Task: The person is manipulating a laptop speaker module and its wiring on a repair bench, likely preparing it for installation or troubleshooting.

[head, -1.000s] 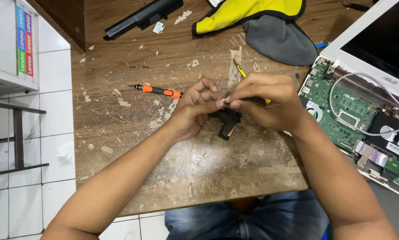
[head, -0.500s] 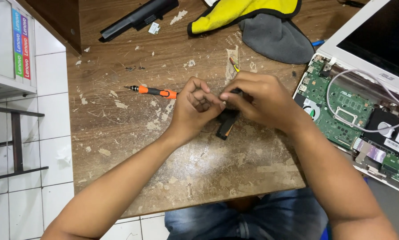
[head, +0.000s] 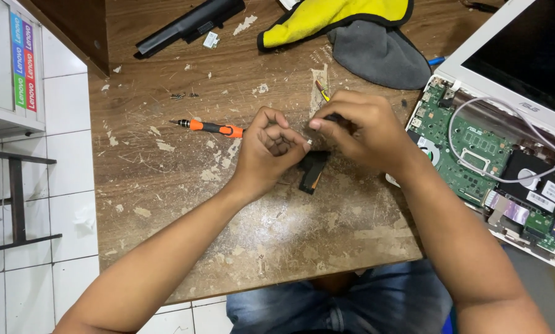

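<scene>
Over the tabletop (head: 166, 204), both hands (head: 271, 151) (head: 358, 130) pinch a black part (head: 313, 171), laptop (head: 487, 161) lying open, screwdriver (head: 209, 127) idle.

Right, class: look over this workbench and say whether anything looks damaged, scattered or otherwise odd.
The wooden table is scarred, its finish flaking in pale patches. The laptop lies opened, green circuit board bare. A few tiny screws lie loose above the orange screwdriver.

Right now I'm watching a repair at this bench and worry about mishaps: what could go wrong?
The small black part pinched between the left hand and right hand might slip. The right forearm lies close to the opened laptop's bare circuit board and could knock it. The tiny screws lying loose could scatter.
</scene>
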